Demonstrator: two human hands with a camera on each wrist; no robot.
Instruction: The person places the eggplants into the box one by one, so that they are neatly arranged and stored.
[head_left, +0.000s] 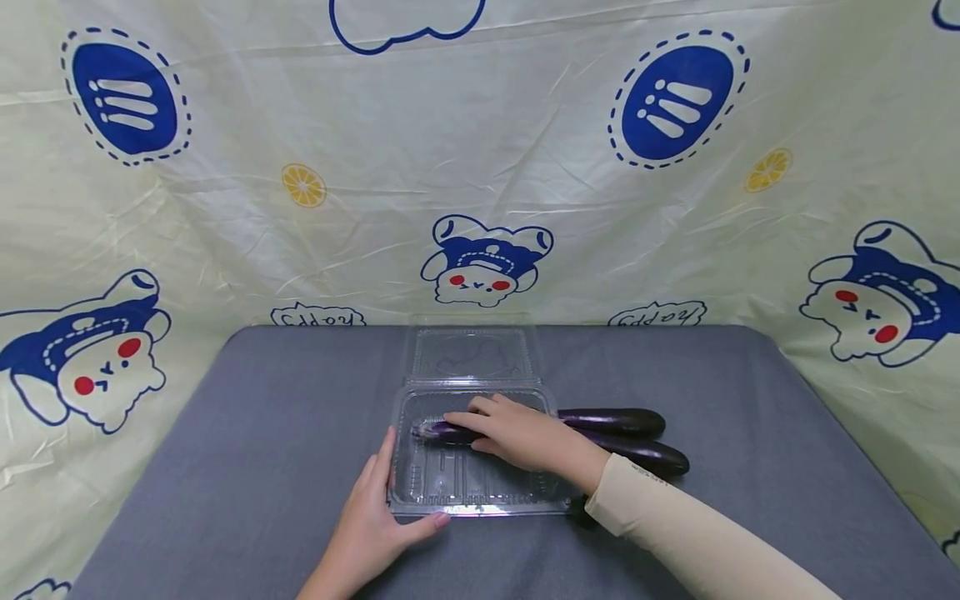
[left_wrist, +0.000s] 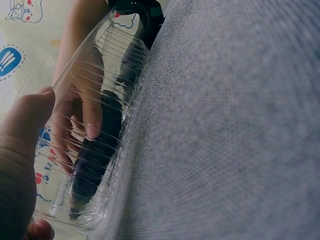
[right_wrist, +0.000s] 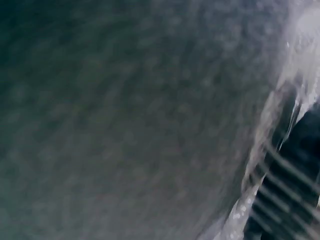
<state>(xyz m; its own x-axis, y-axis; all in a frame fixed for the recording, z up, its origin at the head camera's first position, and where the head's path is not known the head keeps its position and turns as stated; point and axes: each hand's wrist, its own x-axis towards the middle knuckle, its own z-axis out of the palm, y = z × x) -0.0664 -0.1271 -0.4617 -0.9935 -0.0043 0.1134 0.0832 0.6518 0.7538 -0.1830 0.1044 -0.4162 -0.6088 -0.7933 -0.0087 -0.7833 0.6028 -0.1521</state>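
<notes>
A clear plastic container [head_left: 483,508] lies with its hinged lid [head_left: 472,354] folded back. My left hand [head_left: 367,521] frames its near left corner, fingers straight along the side and thumb over the front edge. Over the tray, my right hand [head_left: 517,429] grips a long dark purple eggplant [head_left: 438,432], its end pointing left inside the container. Through the ribbed wall in the left wrist view, the right thumb and fingers show on either side of this eggplant [left_wrist: 95,165]. Its right part is hidden by the hand. The right wrist view is dark and blurred.
Right of the container, an upper eggplant [head_left: 615,422] and a lower eggplant length [head_left: 648,456] show beyond the right hand and forearm. Grey cloth [head_left: 285,433] covers the table, with a printed curtain [head_left: 487,150] behind it. A dark object [head_left: 583,512] shows under the right wrist.
</notes>
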